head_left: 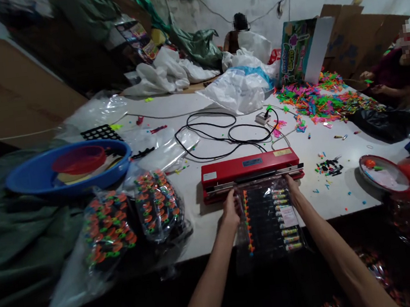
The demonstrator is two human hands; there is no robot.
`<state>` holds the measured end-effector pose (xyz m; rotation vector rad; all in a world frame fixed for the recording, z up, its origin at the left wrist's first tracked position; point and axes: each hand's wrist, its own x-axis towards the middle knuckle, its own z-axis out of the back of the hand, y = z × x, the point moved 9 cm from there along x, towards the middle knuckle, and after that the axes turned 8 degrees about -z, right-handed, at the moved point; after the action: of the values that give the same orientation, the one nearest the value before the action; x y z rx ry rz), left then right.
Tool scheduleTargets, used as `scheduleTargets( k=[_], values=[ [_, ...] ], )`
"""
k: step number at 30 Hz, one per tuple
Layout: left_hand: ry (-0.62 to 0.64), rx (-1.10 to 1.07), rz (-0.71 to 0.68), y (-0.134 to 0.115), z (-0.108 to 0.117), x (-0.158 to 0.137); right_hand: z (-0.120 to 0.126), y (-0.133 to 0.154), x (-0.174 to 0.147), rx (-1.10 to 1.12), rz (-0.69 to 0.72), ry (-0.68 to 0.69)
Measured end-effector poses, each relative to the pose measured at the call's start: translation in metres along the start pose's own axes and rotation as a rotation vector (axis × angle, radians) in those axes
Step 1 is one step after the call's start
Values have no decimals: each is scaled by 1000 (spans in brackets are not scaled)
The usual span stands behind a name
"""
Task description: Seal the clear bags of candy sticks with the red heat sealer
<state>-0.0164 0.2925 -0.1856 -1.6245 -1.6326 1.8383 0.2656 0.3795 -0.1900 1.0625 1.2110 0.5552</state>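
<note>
A clear plastic bag (261,221) hangs over the table's front edge, with a row of small tubes and orange-tipped pieces on black backing inside. My left hand (231,209) pinches its upper left corner, and my right hand (292,186) grips the upper right corner, its fingers partly hidden. The bag's top edge lies at the front slot of a red heat sealer (247,168), which stands lengthwise on the white table. Both hands are close against the sealer's front.
Two filled bags (159,204) and a blue basin (68,165) stand left. A black cable (207,145) loops behind the sealer. Colourful plastic pieces (318,100) heap at the back right, near a seated person (396,70). A bowl (385,173) sits at the right edge.
</note>
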Motion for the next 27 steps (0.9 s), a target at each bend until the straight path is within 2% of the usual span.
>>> scheduleTargets(
  k=[3,5,8,10,14,18,19,21,23,25,27],
  values=[
    [35,115,-103,-10,12,-11,9,-4,-12,26,-58,6],
    [66,171,-187,-16,13,-14,15,-7,-24,42,-95,43],
    [47,161,-241,-21,11,-8,18,-10,-34,24,-129,96],
    [29,142,-261,-23,8,-2,17,-6,-29,-3,-104,74],
    [-35,99,-304,-27,12,5,18,5,-12,-7,-13,-62],
    [-50,63,-311,-29,15,3,20,18,-25,-47,43,-93],
    [-42,58,-307,-29,14,2,19,29,-33,-123,114,-99],
    [-23,54,-296,-29,12,0,7,63,-53,-393,350,-131],
    [-1,54,-283,-26,14,-2,-27,90,-69,-751,567,-73],
    [13,102,-291,-25,21,-7,-66,93,-68,-1060,608,97],
    [1,241,-405,-37,30,-17,-91,84,-61,-1288,553,239]
  ],
)
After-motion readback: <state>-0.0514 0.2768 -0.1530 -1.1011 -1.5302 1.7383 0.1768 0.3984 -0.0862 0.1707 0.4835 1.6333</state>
